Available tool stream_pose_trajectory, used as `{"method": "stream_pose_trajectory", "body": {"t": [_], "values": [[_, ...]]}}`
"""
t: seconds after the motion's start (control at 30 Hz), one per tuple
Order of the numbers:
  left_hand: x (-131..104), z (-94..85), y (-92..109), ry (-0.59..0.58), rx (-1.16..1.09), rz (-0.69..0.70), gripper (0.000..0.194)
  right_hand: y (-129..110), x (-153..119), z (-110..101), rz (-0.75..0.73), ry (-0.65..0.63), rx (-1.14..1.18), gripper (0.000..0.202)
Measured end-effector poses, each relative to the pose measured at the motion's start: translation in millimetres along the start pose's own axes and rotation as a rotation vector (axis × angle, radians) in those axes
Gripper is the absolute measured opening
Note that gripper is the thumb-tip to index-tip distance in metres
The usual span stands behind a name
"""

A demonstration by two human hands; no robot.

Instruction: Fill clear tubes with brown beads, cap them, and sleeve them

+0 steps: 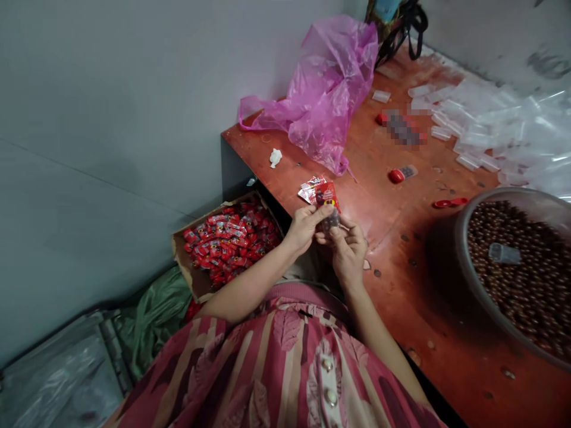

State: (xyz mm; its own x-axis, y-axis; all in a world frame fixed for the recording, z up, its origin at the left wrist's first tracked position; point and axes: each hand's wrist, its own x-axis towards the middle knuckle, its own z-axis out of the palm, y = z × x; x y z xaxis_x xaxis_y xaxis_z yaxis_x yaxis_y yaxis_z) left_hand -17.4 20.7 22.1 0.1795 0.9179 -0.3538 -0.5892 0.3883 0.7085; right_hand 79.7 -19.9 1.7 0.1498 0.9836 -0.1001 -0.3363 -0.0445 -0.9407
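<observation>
Both hands meet over the near left edge of the orange table (392,217). My left hand (304,227) pinches a red printed wrapper (328,194) between thumb and fingers. Just right of it, my right hand (348,246) has its fingers closed around a small clear tube (331,221) with dark balls inside, which touches the wrapper. A silvery, partly red piece of wrapper (311,189) sticks out at the upper left. Below and left of the hands, a cardboard box (181,255) holds several red wrapped packets (227,241).
A large tub (464,238) of brown balls stands at right, a clear cup (504,254) on them. Clear tubes (482,119) heap at the back right. A pink bag (328,89), a red-capped tube (402,173) and a red spoon (449,203) lie on the table.
</observation>
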Motion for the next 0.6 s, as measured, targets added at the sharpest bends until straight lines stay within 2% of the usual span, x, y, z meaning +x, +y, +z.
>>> {"method": "stream_pose_trajectory", "body": {"t": [0.17,0.3,0.37,0.5,0.6], "values": [[-6,-3.5,-7,-0.073,-0.067,-0.049,0.04,-7,11,-4,0.058,-0.002,0.053,0.04],[-12,-10.0,-4,-0.12,-0.069,-0.037,0.035,-13,18,-4,0.118,-0.043,0.036,0.039],[-17,-14.7,0,-0.106,-0.05,-0.011,0.033,-12,19,1,0.142,-0.071,0.051,0.036],[-28,-22.5,8,-0.019,-0.073,0.046,0.031,-10,19,16,0.167,-0.182,0.067,0.034],[-37,-26.8,15,-0.035,-0.04,0.064,0.031,-15,21,28,0.182,-0.307,0.058,0.034]]}}
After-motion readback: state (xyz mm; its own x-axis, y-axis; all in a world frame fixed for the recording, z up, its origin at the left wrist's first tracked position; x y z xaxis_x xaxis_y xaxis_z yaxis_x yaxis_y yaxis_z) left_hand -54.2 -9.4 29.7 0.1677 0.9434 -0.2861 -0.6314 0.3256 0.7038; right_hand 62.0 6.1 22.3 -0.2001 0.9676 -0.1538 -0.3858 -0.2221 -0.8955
